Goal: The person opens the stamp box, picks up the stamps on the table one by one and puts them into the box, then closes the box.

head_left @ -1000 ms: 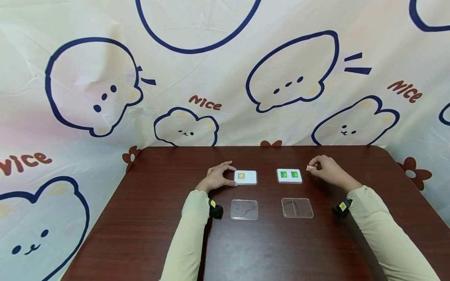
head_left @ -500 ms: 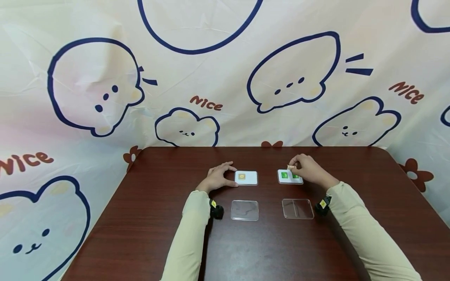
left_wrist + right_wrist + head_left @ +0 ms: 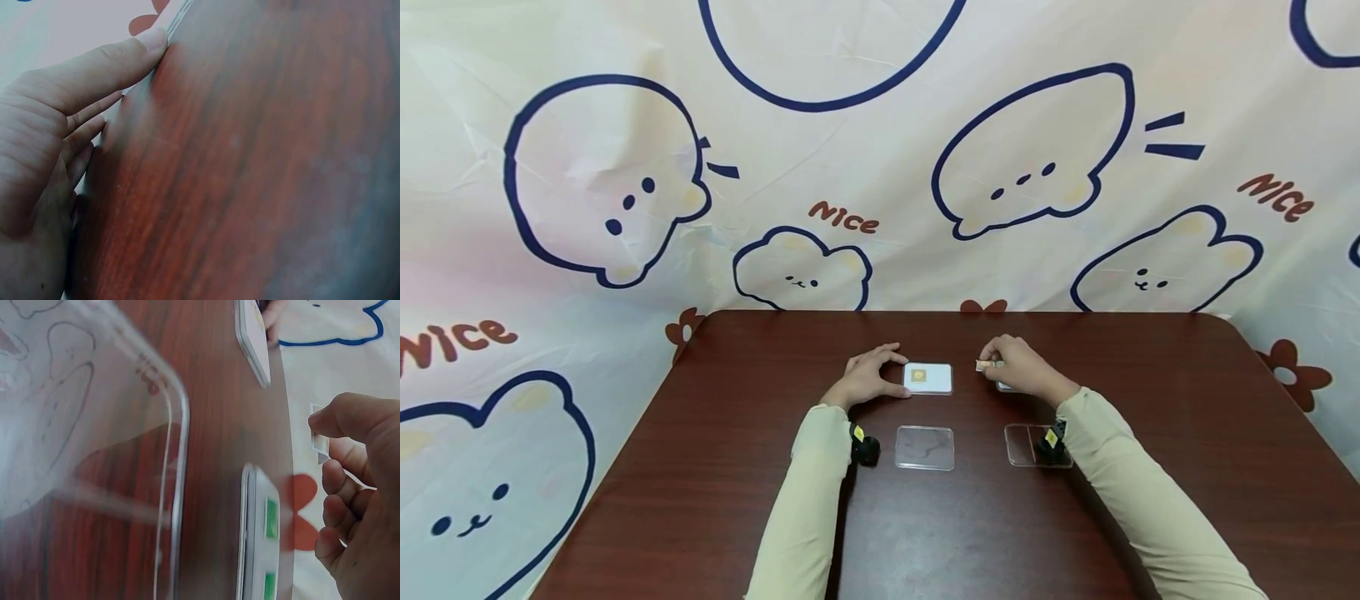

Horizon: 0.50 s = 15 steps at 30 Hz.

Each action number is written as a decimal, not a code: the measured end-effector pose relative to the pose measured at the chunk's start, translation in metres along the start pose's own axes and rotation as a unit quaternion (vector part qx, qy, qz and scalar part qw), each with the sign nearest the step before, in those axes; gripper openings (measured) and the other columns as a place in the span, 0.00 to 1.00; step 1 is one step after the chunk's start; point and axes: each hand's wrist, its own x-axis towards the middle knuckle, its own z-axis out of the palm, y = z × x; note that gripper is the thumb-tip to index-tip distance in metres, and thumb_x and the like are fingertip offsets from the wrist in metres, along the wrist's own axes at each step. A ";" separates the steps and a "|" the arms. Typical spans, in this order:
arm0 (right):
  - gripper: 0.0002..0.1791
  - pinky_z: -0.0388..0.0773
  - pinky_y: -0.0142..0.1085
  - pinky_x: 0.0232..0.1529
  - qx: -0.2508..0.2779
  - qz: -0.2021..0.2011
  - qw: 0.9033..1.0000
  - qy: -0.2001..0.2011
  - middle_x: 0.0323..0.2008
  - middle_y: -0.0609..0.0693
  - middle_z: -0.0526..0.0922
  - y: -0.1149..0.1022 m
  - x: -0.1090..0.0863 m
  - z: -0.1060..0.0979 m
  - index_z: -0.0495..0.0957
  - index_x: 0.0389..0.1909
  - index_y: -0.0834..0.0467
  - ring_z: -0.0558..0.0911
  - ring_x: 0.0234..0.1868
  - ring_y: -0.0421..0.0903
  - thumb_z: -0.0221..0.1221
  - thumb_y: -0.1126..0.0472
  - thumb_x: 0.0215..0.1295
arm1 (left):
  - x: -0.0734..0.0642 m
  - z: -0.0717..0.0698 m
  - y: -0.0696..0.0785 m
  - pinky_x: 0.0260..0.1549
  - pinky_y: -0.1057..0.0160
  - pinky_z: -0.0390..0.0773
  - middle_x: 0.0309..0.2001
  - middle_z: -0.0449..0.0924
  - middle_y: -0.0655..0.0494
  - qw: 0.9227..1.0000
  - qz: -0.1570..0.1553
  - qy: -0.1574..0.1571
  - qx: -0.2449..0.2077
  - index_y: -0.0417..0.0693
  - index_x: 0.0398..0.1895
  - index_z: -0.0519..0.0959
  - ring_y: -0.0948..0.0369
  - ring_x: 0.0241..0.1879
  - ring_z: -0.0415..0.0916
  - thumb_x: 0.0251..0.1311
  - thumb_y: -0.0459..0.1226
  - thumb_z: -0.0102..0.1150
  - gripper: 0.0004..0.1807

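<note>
My left hand (image 3: 865, 379) holds a white card in a clear case (image 3: 938, 380) by its left side, thumb and finger at the two left corners. A yellowish stamp (image 3: 919, 376) lies on that card's left half. My right hand (image 3: 1021, 368) pinches a small pale stamp (image 3: 319, 442) with toothed edges between thumb and index finger, raised above the table. Beneath this hand, mostly covered by it in the head view, lies a second white card (image 3: 1004, 387). Two green stamps (image 3: 272, 519) show on it in the right wrist view.
A clear plastic lid (image 3: 924, 449) lies nearer the body on the brown table (image 3: 895, 533). Another clear lid (image 3: 1018, 446), with a line across it, lies to its right, partly behind the right wrist camera (image 3: 1051, 446). A printed cloth (image 3: 895, 150) hangs behind the table.
My right hand has moved left with the stamp, from right of the second card to over it, near the gap between the cards. My left hand keeps its place on the first card.
</note>
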 end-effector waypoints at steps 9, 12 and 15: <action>0.09 0.67 0.39 0.43 -0.012 -0.013 1.000 -0.016 0.39 0.54 0.74 -0.021 0.011 0.013 0.78 0.41 0.60 0.68 0.40 0.48 0.57 0.62 0.62 | 0.000 0.001 -0.001 0.70 0.48 0.44 0.75 0.55 0.63 1.000 -0.001 0.000 -0.004 0.59 0.59 0.76 0.55 0.75 0.50 0.49 0.50 0.72 0.31; 0.08 0.67 0.40 0.43 -0.012 -0.016 1.000 -0.021 0.39 0.54 0.74 -0.025 0.014 0.017 0.78 0.41 0.60 0.68 0.41 0.48 0.57 0.62 0.63 | 0.001 0.001 -0.001 0.70 0.48 0.44 0.75 0.55 0.63 1.000 0.002 0.001 -0.006 0.59 0.59 0.76 0.55 0.75 0.51 0.49 0.50 0.72 0.31; 0.08 0.67 0.40 0.43 -0.011 -0.021 0.999 -0.024 0.39 0.54 0.75 -0.029 0.018 0.021 0.78 0.41 0.60 0.68 0.41 0.48 0.58 0.62 0.63 | 0.000 0.001 -0.001 0.70 0.48 0.44 0.75 0.56 0.63 1.000 0.002 0.004 -0.004 0.58 0.59 0.76 0.55 0.75 0.51 0.49 0.50 0.72 0.31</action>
